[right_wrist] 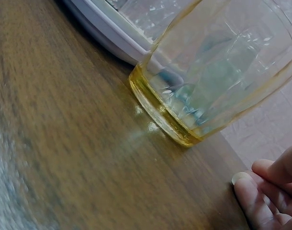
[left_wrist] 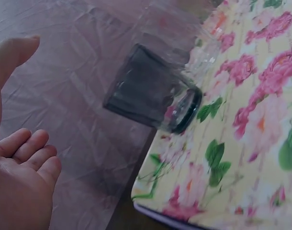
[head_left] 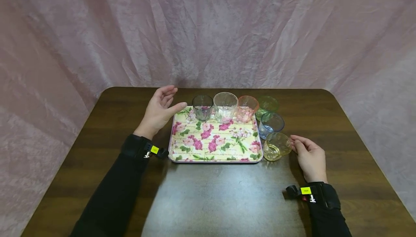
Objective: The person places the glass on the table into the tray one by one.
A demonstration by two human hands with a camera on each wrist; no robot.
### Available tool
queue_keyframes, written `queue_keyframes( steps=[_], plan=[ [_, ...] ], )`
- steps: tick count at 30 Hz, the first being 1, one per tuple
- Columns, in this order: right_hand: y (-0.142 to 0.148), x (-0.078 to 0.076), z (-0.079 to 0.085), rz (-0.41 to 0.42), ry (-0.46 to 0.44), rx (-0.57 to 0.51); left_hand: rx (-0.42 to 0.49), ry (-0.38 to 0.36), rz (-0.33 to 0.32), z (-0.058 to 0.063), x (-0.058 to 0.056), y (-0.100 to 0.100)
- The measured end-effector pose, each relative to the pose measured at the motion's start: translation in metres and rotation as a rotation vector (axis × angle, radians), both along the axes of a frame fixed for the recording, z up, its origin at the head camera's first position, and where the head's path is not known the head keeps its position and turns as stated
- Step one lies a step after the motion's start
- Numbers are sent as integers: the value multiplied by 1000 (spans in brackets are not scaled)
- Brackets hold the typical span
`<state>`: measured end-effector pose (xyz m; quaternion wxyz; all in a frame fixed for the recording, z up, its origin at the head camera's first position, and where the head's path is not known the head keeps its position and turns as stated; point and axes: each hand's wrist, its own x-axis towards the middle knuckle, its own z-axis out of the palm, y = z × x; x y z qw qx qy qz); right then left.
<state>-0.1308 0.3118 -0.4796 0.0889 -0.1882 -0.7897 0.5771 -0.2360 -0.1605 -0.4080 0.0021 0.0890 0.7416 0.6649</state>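
On the table lies a floral tray (head_left: 211, 150). A dark grey glass (head_left: 203, 108), a clear glass (head_left: 225, 107) and a pink glass (head_left: 247, 109) stand along its far edge. Beside its right edge are a green glass (head_left: 268, 104), a blue glass (head_left: 271, 124) and a yellow glass (head_left: 277, 146), all upright. My left hand (head_left: 158, 111) is left of the dark grey glass, fingers relaxed and holding nothing; the left wrist view shows a gap to that glass (left_wrist: 153, 91). Near the yellow glass (right_wrist: 170, 115) is my right hand (head_left: 309, 156), fingers loosely bent, apart from it.
The brown wooden table (head_left: 351, 179) has rounded far corners. A pink velvety curtain (head_left: 208, 31) hangs behind and around it. Light reflects off the table in front of the tray.
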Motion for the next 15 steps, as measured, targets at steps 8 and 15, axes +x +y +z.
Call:
queue_keyframes(
  steps=[8,15],
  plan=[
    [1,0,-1,-9,4,-13,51,31,101,1,17,-19],
    [-2,1,1,-29,25,-24,41,47,180,-8,35,-33]
  ],
)
